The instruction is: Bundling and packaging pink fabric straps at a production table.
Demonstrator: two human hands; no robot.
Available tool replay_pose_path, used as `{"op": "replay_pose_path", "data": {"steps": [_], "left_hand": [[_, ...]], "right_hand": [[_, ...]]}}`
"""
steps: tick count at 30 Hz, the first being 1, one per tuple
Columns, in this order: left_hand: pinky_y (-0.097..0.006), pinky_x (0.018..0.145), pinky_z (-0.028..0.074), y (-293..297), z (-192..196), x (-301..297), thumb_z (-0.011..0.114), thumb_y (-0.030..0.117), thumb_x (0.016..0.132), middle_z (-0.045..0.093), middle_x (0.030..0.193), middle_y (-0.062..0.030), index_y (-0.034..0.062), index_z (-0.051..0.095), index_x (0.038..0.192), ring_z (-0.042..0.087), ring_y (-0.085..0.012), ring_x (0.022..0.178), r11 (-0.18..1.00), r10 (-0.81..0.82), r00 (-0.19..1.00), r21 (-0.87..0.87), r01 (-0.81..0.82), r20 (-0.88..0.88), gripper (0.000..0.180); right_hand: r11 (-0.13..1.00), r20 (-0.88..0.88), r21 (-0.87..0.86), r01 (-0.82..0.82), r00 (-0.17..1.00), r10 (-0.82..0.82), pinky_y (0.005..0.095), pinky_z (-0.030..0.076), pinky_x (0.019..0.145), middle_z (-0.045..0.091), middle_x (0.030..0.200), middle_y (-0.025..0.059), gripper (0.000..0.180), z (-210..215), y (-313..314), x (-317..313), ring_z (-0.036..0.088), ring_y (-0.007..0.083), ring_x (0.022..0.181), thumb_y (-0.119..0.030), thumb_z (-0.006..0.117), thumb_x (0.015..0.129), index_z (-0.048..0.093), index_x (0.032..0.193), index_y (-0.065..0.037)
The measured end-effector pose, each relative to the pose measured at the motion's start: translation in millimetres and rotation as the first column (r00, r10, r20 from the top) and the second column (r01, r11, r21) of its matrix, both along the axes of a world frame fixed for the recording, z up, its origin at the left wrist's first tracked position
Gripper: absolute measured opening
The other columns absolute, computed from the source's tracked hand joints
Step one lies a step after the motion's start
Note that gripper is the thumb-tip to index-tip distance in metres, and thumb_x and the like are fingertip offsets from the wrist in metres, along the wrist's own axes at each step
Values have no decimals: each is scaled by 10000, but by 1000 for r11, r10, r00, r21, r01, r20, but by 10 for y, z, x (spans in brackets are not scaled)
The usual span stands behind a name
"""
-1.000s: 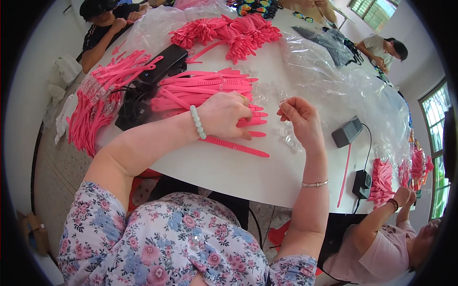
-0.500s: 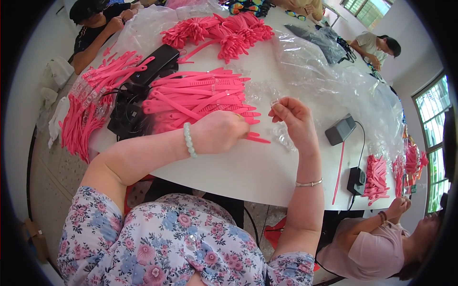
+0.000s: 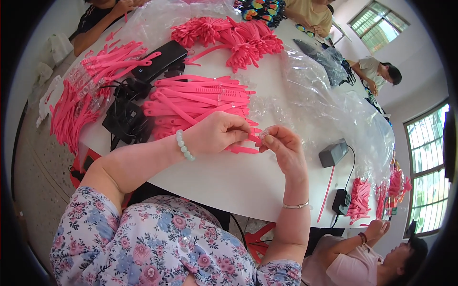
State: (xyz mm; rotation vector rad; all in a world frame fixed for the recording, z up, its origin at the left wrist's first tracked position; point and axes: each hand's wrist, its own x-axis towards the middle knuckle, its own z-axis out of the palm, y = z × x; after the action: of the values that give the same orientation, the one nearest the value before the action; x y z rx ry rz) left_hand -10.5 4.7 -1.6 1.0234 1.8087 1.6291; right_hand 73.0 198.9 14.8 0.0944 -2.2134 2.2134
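Closed fingertips of my left hand (image 3: 222, 132) pinch a pink rubber strap (image 3: 255, 138), its end poking out to the right. Facing it, my right hand (image 3: 285, 147) pinches a small clear plastic buckle (image 3: 263, 134) right at the strap's end; whether the strap has entered the buckle is hard to make out. Beneath and beyond my left hand lies a pile of pink straps (image 3: 195, 95), some with clear buckles on them. Loose clear buckles (image 3: 267, 110) lie on the white table just past my right hand.
Black power adapters (image 3: 125, 114) with cables stand left of the pile. More pink straps (image 3: 78, 107) hang over the left edge, and bundled ones (image 3: 229, 38) lie farther back. Clear plastic sheeting (image 3: 329, 95) covers the right side. A grey box (image 3: 333, 152) sits nearer. Several co-workers sit around the table.
My hands have come together, the right moving left and down with the buckle. The strap end now shows at my left fingertips, against the buckle. The whole view has shifted slightly.
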Motion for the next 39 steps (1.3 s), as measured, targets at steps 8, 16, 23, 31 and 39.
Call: {"op": "replay_pose_path", "data": {"steps": [8, 16, 23, 31, 39], "left_hand": [[-207, 663, 459, -50, -15, -57, 582, 34, 845, 615, 784, -15, -28, 619, 911, 548, -61, 721, 993, 22, 1000, 116, -24, 13, 97], [-218, 690, 472, -57, -43, -42, 582, 20, 837, 621, 803, -22, -27, 621, 904, 567, -70, 759, 994, -55, 991, 95, 44, 124, 90], [-221, 717, 463, -72, -76, -131, 572, -10, 821, 619, 802, -30, -28, 617, 903, 568, -82, 764, 976, -217, 903, 117, 186, 371, 95], [-197, 668, 446, -66, -58, -63, 568, -14, 824, 611, 794, -30, -22, 603, 898, 561, -77, 739, 948, -306, 840, 224, 225, 448, 82], [-216, 673, 456, -62, -54, -56, 571, -11, 826, 599, 802, -26, -10, 584, 893, 564, -88, 741, 948, -297, 843, 241, 205, 448, 69]], "right_hand": [[996, 71, 49, -75, 995, 71, 246, 464, 657, 591, 770, 45, 99, 15, -35, -9, 539, 114, 713, -63, 576, 860, 585, 879, 34], [966, 119, 194, -169, 982, 148, 244, 466, 662, 587, 802, 49, 71, 6, -92, -9, 556, 124, 745, -16, 558, 856, 594, 892, 33], [945, 110, 226, -235, 970, 215, 245, 468, 648, 586, 797, 58, 60, 25, -98, -1, 552, 129, 722, 6, 572, 836, 599, 871, 47], [968, 73, 74, -239, 970, 233, 261, 476, 632, 595, 824, 87, 77, 39, -109, 22, 564, 152, 708, 47, 595, 779, 600, 855, 63], [962, 39, -32, -272, 961, 273, 257, 482, 638, 607, 784, 71, 75, 39, -101, 32, 572, 144, 717, 32, 606, 787, 606, 859, 53]]}}
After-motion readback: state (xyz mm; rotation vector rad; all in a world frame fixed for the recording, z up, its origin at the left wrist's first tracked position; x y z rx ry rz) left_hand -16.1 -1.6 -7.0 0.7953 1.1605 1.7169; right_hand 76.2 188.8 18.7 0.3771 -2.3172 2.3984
